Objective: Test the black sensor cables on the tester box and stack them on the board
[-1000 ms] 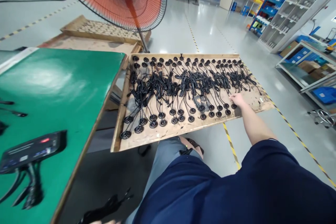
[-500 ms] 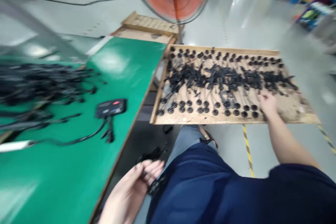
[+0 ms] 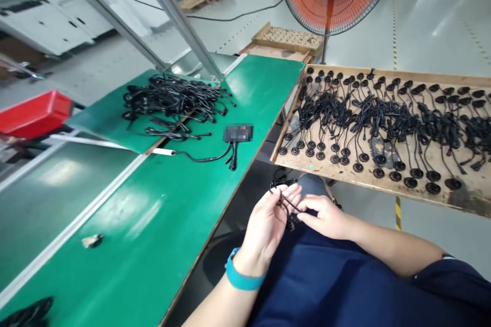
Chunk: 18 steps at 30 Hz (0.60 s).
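Note:
Over my lap, my left hand (image 3: 270, 214) is turned palm up, its thumb and fingers closed on a black cable (image 3: 288, 201). My right hand (image 3: 320, 214) meets it from the right, with thumb and fingertips pinching the same cable. More black cable hangs below and behind the fingers, partly hidden by them. On the green table to the left lies a small black box (image 3: 238, 134) with short cable leads, joined to a cable that runs from a white tube (image 3: 164, 152). A heap of black cables (image 3: 176, 94) lies behind it.
To the right, a shallow wooden tray (image 3: 383, 183) carries bundled black cables with round black ends in rows. An orange fan (image 3: 337, 5) stands behind it. The green table (image 3: 153, 245) borders my left side. A red bin (image 3: 36, 112) and metal posts (image 3: 180, 20) stand farther left.
My right hand has come back from the tray to my left hand and now pinches the cable. My left hand has risen, and the view has swung left.

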Available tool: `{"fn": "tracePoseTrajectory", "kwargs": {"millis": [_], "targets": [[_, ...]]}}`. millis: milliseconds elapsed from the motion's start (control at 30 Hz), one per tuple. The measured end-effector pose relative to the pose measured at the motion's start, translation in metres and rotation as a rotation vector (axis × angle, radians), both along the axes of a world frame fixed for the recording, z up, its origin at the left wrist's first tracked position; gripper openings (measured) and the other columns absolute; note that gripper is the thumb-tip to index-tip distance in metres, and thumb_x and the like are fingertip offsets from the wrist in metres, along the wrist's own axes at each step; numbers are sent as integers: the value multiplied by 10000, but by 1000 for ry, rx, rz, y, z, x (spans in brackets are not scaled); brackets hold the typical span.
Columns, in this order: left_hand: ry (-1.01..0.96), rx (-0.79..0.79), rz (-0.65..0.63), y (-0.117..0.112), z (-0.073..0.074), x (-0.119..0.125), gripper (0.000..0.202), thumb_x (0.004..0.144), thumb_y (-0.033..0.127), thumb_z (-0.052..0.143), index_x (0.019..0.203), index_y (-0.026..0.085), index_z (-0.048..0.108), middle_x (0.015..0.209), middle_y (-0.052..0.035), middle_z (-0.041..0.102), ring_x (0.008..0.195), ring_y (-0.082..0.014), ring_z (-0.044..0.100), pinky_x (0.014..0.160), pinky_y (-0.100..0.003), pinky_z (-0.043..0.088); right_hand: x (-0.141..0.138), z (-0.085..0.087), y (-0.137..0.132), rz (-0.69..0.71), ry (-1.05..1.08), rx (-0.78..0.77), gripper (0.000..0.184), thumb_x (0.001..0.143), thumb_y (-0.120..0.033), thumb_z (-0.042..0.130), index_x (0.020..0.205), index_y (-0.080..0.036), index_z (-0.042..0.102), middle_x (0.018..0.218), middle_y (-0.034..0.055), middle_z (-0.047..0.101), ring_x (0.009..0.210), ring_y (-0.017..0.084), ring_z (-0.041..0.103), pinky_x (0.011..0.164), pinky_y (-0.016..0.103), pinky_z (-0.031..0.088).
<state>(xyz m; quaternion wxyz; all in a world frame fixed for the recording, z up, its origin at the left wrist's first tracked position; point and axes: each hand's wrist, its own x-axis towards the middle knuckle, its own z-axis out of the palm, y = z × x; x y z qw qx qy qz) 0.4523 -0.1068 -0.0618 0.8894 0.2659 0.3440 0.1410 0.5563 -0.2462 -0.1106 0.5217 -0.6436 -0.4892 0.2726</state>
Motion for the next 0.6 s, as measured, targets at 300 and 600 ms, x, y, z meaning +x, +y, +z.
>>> {"fn": "tracePoseTrajectory", "kwargs": {"millis": [300, 600], "targets": [[173, -81, -233, 2, -30, -16, 281, 824, 217, 755, 1052, 53, 748, 1202, -264, 720, 1179, -373, 693, 1104, -508, 534, 71, 61, -77, -289, 177, -168, 301, 974, -357, 614, 769, -181, 747, 896, 53, 754, 1036, 209, 707, 980, 336, 522], [259, 51, -254, 25, -46, -11, 542, 740, 361, 792, 1215, 115, 705, 1332, -204, 680, 1409, -416, 492, 1204, -517, 409, 211, 175, -203, -1152, -424, 129, 263, 949, -288, 598, 1169, -172, 682, 967, 48, 742, 893, 161, 716, 937, 356, 586]]}}
